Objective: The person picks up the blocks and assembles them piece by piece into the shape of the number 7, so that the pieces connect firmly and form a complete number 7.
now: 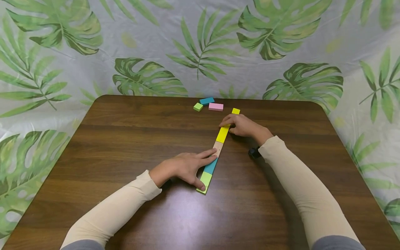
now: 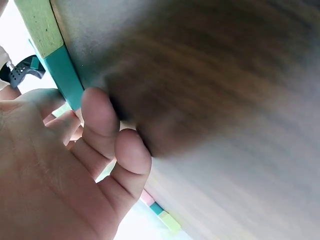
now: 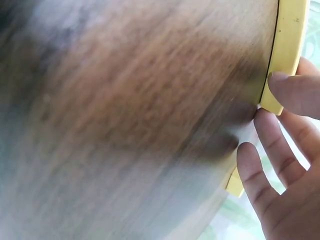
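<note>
A straight row of flat blocks slants across the table: a light green block [image 1: 205, 179] nearest, a blue block [image 1: 210, 167], a bare wood block [image 1: 219, 147], then a yellow block [image 1: 223, 134]. My left hand [image 1: 189, 167] lies along the row's left side, thumb on the green block and two outstretched fingers touching the wood block. With thumb and fingers, my right hand [image 1: 243, 125] pinches the yellow block near its far end, seen also in the right wrist view as a yellow block [image 3: 290, 40]. Past that hand lies another yellow block [image 1: 235, 111], separated by a gap in the right wrist view.
Near the table's back edge, a small light green block [image 1: 198, 107], a blue block [image 1: 207, 101] and a pink block [image 1: 216, 107] lie close together. The brown wooden table [image 1: 131, 132] has rounded back corners. A leaf-patterned sheet [image 1: 150, 45] hangs behind it.
</note>
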`<state>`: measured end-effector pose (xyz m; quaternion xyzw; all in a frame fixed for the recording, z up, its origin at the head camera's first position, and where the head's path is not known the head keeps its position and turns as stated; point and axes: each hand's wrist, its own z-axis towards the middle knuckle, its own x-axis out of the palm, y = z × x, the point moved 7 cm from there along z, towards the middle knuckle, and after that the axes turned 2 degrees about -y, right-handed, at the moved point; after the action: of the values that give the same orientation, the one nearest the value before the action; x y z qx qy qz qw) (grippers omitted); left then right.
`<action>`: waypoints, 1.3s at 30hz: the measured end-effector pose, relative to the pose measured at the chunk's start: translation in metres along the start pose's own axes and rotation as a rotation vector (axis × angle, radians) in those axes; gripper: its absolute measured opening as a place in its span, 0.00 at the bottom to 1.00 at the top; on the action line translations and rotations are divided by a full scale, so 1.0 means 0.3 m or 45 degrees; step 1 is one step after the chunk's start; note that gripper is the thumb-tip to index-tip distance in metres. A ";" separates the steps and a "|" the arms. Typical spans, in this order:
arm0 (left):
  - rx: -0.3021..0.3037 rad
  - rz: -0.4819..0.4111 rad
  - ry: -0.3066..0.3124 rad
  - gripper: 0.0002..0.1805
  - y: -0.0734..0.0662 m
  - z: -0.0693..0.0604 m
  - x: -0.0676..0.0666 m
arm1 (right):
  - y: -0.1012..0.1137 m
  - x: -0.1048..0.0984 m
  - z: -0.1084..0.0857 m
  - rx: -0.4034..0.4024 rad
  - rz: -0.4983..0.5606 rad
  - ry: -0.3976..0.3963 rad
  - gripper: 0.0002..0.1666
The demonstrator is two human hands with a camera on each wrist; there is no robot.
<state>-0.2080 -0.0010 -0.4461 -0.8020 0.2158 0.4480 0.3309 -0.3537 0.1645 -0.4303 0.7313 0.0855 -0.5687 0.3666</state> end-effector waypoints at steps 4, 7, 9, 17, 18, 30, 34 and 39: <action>-0.004 0.004 -0.003 0.59 0.001 0.001 0.000 | 0.002 -0.001 -0.002 -0.010 0.003 0.001 0.28; -0.004 0.003 -0.001 0.59 0.002 0.001 0.001 | 0.002 0.000 -0.002 -0.011 -0.007 0.000 0.27; -0.008 0.005 0.002 0.59 0.003 0.001 0.002 | 0.003 0.000 -0.002 -0.012 -0.012 0.004 0.26; -0.011 -0.017 -0.001 0.59 0.002 0.000 0.000 | -0.005 -0.002 -0.001 0.013 -0.029 0.034 0.25; -0.011 -0.016 0.000 0.59 0.001 0.000 0.000 | -0.006 -0.002 0.000 0.015 -0.028 0.035 0.25; -0.006 -0.008 -0.004 0.59 0.001 -0.002 -0.002 | -0.003 -0.003 0.004 -0.017 -0.037 0.008 0.26; 0.001 -0.004 -0.011 0.58 -0.001 0.000 -0.001 | -0.006 -0.025 -0.002 -0.041 -0.062 -0.033 0.28; -0.006 -0.004 -0.015 0.59 -0.002 -0.002 -0.002 | -0.029 -0.063 -0.015 -0.002 -0.084 -0.107 0.27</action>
<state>-0.2076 -0.0011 -0.4451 -0.8004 0.2116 0.4527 0.3311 -0.3612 0.1790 -0.4169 0.7033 0.0943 -0.6106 0.3515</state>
